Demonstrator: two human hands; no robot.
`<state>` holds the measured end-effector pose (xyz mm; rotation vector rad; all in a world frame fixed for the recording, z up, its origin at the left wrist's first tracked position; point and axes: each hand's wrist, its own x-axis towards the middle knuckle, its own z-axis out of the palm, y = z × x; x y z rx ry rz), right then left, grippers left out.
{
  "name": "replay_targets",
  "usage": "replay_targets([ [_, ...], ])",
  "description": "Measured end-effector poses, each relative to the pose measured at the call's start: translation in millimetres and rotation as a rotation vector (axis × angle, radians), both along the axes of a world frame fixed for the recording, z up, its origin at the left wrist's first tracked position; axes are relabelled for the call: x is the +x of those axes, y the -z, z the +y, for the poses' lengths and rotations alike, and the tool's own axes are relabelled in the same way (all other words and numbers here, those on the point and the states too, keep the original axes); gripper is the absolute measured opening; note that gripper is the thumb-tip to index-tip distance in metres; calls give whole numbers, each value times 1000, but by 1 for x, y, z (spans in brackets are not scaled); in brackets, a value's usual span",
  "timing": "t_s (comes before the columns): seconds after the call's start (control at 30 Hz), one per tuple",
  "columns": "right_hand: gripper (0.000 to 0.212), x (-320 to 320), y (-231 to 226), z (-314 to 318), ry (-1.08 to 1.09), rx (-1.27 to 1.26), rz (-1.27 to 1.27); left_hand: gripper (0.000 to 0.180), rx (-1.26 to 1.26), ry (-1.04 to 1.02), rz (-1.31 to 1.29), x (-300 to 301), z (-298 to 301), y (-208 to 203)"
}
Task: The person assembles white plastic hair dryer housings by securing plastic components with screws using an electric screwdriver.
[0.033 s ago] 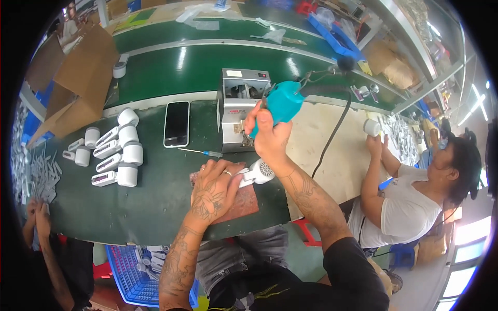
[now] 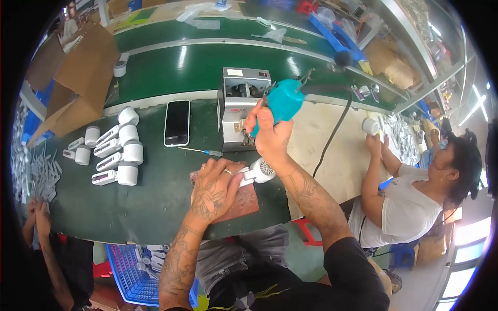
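Observation:
My right hand (image 2: 271,137) is closed around a teal electric screwdriver (image 2: 286,101), whose lower end points at a grey box-shaped screw feeder (image 2: 232,116). Its tip is hidden behind my fingers. My left hand (image 2: 213,189) presses down on the handle of a white handheld device (image 2: 262,170) with a round grilled head; the palm hides much of the handle. Beneath that device lies a reddish-brown pad (image 2: 241,206). A small screwdriver (image 2: 210,153) with a blue handle rests between the pad and a phone (image 2: 177,123).
Several similar white devices (image 2: 127,153) lie at left, near grey parts (image 2: 45,176) and a cardboard box (image 2: 85,78). A black cable (image 2: 333,142) hangs on the right. A blue basket (image 2: 122,280) stands below the table edge. One co-worker (image 2: 404,202) works at right; another's hands (image 2: 40,213) show at left.

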<state>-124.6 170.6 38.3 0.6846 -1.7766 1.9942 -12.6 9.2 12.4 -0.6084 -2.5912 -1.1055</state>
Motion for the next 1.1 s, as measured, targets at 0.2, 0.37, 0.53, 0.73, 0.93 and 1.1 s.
replay_targets([
  [0.2, 34, 36, -21, -6, -22, -37, -206, 24, 18, -33, -14, 2, -3, 3],
  [0.37, 61, 74, -20, 11, -94, -8, -227, 23, -24, -18, -12, -3, -2, 2],
  [0.53, 62, 80, -14, 8, -102, -33, -256, 23, -40, -27, -26, 0, -3, 3],
  [0.73, 34, 78, 15, 10, -178, -116, -176, 23, -31, -11, -38, -1, 0, 3],
  [0.93, 20, 77, 25, 10, 52, 53, -200, 23, -46, -63, 34, -6, 8, 6],
  [1.1, 25, 80, 7, 9, -104, -83, -317, 29, -173, -37, 144, 1, 2, 11],
])
